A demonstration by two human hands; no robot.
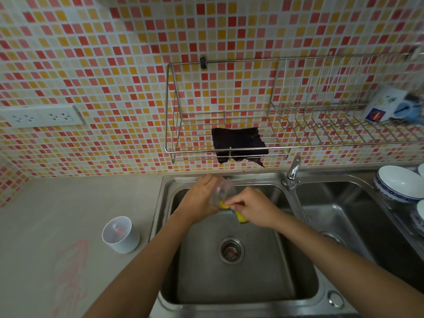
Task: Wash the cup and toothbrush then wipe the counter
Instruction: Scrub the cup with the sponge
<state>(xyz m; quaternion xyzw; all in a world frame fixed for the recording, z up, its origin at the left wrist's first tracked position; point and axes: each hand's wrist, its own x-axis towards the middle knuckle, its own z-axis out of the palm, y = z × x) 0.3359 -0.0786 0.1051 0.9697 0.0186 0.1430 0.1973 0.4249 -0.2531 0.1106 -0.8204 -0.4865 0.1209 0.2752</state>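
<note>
The clear cup (223, 190) is held over the sink (229, 285) by the curled left grip (199, 198), mouth seemingly toward five o'clock; there a yellow sponge (241, 217) is pinched by the right grip (252, 207).

White cup (121, 235) on beige counter (46, 214)

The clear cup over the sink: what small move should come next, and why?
Probably rotate the clear cup a little in the left hand, so the yellow sponge pinched by the right hand reaches fresh surface; the sponge touches only the cup's near end now.
</note>
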